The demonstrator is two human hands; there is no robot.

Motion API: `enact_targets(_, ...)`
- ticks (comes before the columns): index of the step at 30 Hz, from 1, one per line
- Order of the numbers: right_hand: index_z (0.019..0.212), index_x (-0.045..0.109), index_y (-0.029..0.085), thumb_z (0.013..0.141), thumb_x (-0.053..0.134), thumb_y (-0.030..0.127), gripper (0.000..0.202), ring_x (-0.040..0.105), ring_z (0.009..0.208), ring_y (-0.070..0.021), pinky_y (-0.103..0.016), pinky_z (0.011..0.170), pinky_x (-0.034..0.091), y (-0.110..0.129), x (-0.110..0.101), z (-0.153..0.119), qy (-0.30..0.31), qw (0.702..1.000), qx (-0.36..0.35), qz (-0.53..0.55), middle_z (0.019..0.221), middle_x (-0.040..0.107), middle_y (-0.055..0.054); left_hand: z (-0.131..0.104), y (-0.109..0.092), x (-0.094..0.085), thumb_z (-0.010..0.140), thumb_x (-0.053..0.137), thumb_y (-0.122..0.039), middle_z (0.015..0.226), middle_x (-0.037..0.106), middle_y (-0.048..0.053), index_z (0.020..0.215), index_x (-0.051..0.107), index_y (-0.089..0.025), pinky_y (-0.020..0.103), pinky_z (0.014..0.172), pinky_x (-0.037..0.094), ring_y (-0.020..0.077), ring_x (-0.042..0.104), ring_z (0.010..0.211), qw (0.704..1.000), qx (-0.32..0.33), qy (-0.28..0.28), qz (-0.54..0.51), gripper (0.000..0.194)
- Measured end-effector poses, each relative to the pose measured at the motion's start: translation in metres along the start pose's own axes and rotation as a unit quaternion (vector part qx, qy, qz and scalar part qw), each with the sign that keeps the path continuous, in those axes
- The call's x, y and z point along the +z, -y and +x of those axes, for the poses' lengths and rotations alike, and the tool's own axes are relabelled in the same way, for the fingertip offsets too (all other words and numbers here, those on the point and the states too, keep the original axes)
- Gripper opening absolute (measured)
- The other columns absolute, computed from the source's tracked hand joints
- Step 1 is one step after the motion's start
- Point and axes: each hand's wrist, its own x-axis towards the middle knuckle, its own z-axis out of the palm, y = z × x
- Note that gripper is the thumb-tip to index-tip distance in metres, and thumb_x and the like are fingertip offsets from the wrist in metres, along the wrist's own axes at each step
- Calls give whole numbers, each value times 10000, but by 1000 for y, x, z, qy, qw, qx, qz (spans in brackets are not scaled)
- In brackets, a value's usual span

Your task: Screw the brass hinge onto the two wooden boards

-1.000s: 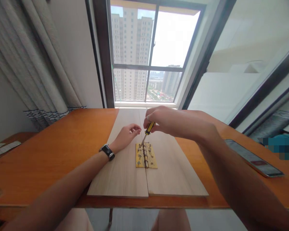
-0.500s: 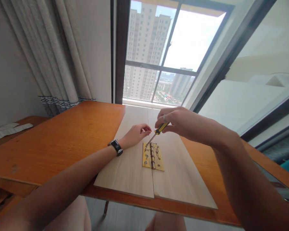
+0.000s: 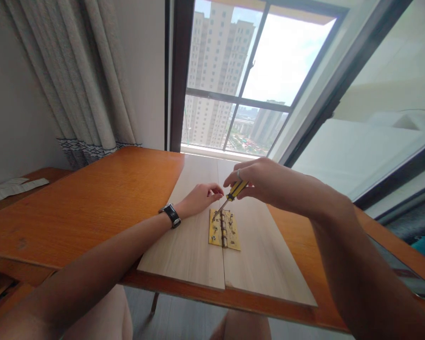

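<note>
My right hand [image 3: 253, 179], with a ring on one finger, is closed around the yellow-and-black handle of a screwdriver [image 3: 236, 190]. Its shaft slants down to the left, the tip at the upper part of the left leaf of a brass-coloured hinge [image 3: 216, 240]. Several screws show on both leaves of the hinge, which lies across the seam between two pale wooden boards [image 3: 184, 257] [image 3: 269, 267]. Beyond the hinge, my left hand [image 3: 200, 197] rests on the left board, thumb and fingertips pinched together; anything between them is too small to make out.
The boards lie on an orange-brown wooden table [image 3: 127, 189], their near ends close to its front edge. A grey curtain [image 3: 92, 80] hangs at the left, and a window [image 3: 239, 100] stands behind. White strips [image 3: 16, 188] lie at far left.
The screwdriver's tip has shifted slightly down and left on the hinge's left leaf, and my right fingers have moved a little on the handle. My left hand stays nearly where it was.
</note>
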Motion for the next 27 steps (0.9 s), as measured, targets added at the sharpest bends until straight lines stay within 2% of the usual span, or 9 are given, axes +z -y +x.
enact_targets(3, 911, 758, 199, 794, 673, 98, 177, 679, 769, -165, -251, 698, 452, 2, -3, 2, 2, 1000, -4, 10, 829, 741, -19, -1, -2, 0, 887, 562, -265, 806, 700, 32, 929, 709, -144, 271, 688, 434, 147, 564, 706, 1000, -2, -3, 6, 194)
enact_targets(7, 848, 755, 195, 830, 664, 196, 93, 666, 718, -157, -256, 694, 434, -1, -3, 4, 16, 1000, 8, 3, 774, 738, -11, -1, -3, 1, 885, 572, -264, 798, 699, 23, 908, 713, -146, 261, 673, 416, 142, 551, 700, 1000, 6, -1, 7, 186)
enact_targets(14, 832, 707, 203, 871, 634, 398, 213, 561, 626, -155, -262, 606, 318, 3, 4, 11, -7, 996, 59, -59, 651, 662, -11, 0, 1, 2, 897, 553, -252, 766, 669, 7, 890, 716, -148, 245, 633, 386, 130, 514, 666, 999, 31, 3, 4, 193)
enact_targets(19, 987, 655, 199, 879, 600, 429, 260, 593, 674, -198, -281, 610, 338, 10, 11, 15, -32, 991, 110, -68, 715, 668, -40, 0, 1, 2, 881, 548, -218, 721, 654, 1, 888, 710, -146, 252, 628, 387, 125, 508, 632, 1000, 11, 0, 16, 178)
enact_targets(21, 1077, 598, 183, 892, 574, 348, 249, 627, 743, -205, -300, 657, 400, 7, 15, 14, -58, 992, 106, -25, 905, 692, -79, 0, 0, 2, 877, 548, -217, 738, 670, 9, 868, 701, -141, 257, 638, 399, 126, 522, 632, 1000, 1, -4, 12, 172)
enact_targets(24, 1167, 508, 176, 903, 516, 225, 268, 654, 888, -198, -332, 775, 477, -7, 18, 12, -76, 990, 59, 103, 1185, 627, -125, -1, -3, 2, 890, 529, -228, 797, 701, 26, 886, 694, -137, 262, 668, 421, 136, 567, 677, 1000, 4, 3, -4, 189)
enact_targets(27, 1186, 487, 196, 930, 474, 225, 258, 640, 1048, -212, -353, 836, 510, -21, 19, 11, -39, 969, 13, 245, 1172, 639, -106, -2, -4, 1, 895, 539, -255, 804, 708, 29, 922, 700, -140, 263, 668, 422, 140, 573, 681, 1000, -2, 5, 4, 200)
